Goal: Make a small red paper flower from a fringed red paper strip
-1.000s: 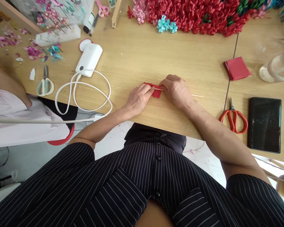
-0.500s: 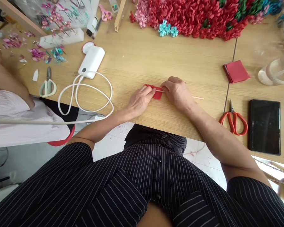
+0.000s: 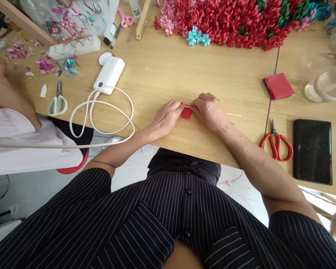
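Left hand (image 3: 170, 117) and right hand (image 3: 208, 111) both pinched closed, gripping a thin stick (image 3: 233, 114) with a small red sheet (image 3: 186, 113) between them on the bench (image 3: 156, 71), its crinkled rim (image 3: 181, 103) (plainer a second ago) now mostly behind left fingertips, so gathering can't be judged.

A white device (image 3: 112, 73) with a looped cable (image 3: 100, 101) lies near white-handled scissors (image 3: 59, 92).
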{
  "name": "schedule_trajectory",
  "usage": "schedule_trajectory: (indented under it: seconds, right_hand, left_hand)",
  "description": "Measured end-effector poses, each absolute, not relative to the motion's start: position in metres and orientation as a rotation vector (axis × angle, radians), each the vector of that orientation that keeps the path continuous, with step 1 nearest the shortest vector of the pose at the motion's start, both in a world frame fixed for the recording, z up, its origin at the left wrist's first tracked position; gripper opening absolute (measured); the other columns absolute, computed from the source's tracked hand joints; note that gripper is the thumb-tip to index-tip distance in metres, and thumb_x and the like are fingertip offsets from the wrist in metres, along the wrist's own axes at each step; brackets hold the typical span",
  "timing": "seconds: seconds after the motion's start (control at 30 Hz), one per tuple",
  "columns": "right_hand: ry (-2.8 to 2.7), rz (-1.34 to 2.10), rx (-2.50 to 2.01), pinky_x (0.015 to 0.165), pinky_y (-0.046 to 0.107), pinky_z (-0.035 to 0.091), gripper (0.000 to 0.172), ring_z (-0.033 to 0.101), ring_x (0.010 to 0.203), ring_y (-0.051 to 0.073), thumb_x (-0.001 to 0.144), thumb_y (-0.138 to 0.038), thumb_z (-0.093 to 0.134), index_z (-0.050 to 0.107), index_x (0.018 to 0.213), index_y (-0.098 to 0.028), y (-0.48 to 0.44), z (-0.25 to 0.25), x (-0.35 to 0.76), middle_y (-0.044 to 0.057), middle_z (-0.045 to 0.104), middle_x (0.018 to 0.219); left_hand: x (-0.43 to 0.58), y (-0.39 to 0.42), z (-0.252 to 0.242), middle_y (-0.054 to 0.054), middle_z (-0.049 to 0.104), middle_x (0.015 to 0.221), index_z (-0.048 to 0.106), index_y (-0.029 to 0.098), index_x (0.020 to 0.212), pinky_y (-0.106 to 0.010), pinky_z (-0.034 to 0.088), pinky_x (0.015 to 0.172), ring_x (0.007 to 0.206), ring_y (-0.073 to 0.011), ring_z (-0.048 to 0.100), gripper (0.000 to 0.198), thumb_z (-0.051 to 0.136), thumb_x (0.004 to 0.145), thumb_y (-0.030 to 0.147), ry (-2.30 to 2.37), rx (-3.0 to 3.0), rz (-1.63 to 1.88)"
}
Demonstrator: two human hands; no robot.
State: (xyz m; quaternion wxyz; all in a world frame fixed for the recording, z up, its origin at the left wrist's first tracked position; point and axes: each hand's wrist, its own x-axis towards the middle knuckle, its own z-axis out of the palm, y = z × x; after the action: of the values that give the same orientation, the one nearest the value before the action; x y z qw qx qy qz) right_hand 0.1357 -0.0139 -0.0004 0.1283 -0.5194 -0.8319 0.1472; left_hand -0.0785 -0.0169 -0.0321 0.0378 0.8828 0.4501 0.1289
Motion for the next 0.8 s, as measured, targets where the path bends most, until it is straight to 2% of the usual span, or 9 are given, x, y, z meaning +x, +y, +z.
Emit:
schedule_trajectory:
  seconds: [0.13,0.27,0.37,0.47,0.6,0.8]
  right_hand:
    - [-2.449,0.426,-1.504,0.091,0.042,0.049,0.030,0.062,0.109,0.030,0.106,-0.026,0.045,0.074,0.103,-0.015,-0.015,0.001,0.138,0.018,0.072,0.116]
    - [-2.418,0.424,-1.522,0.089,0.040,0.048,0.029,0.063,0.105,0.028,0.105,-0.025,0.046,0.074,0.104,-0.015,-0.016,0.001,0.138,0.017,0.072,0.115]
    - [-2.409,0.453,-1.549,0.089,0.039,0.048,0.028,0.064,0.105,0.028,0.105,-0.025,0.048,0.074,0.105,-0.015,-0.015,0.002,0.137,0.017,0.072,0.114]
    - [-2.412,0.472,-1.557,0.088,0.039,0.047,0.029,0.063,0.106,0.028,0.106,-0.027,0.047,0.074,0.106,-0.015,-0.015,0.003,0.137,0.017,0.072,0.115]
    - [-2.435,0.461,-1.549,0.089,0.039,0.047,0.031,0.063,0.105,0.027,0.108,-0.031,0.046,0.072,0.107,-0.016,-0.015,0.004,0.138,0.015,0.071,0.116]
    - [-2.480,0.408,-1.636,0.090,0.041,0.046,0.034,0.062,0.111,0.031,0.108,-0.025,0.039,0.070,0.112,-0.012,-0.016,0.005,0.137,0.019,0.070,0.119]
  left_hand:
    - [-0.081,-0.019,-0.032,-0.009,0.070,0.106,0.066,0.019,0.132,-0.034,0.054,0.090,0.104,-0.0214,0.063,0.050,0.024,0.114,0.037,1.343,2.687,0.472]
    - [-0.084,-0.011,-0.028,-0.007,0.066,0.104,0.069,0.022,0.127,-0.035,0.053,0.089,0.099,-0.0206,0.061,0.036,0.038,0.111,0.029,1.322,2.692,0.638]
    - [-0.084,-0.001,-0.027,-0.005,0.063,0.101,0.073,0.026,0.111,-0.039,0.052,0.089,0.098,-0.0212,0.059,0.023,0.052,0.105,0.024,1.351,2.684,0.769]
    - [-0.082,0.008,-0.030,-0.004,0.062,0.099,0.072,0.026,0.094,-0.042,0.049,0.090,0.098,-0.0217,0.058,0.013,0.061,0.100,0.022,1.333,2.681,0.788]
    - [-0.081,0.012,-0.037,-0.003,0.061,0.097,0.069,0.023,0.086,-0.044,0.047,0.090,0.097,-0.0215,0.057,0.013,0.063,0.098,0.020,1.297,2.691,0.768]
    - [-0.082,0.013,-0.041,-0.004,0.062,0.100,0.070,0.023,0.091,-0.045,0.047,0.093,0.100,-0.0224,0.059,0.011,0.063,0.099,0.020,1.290,2.690,0.752]
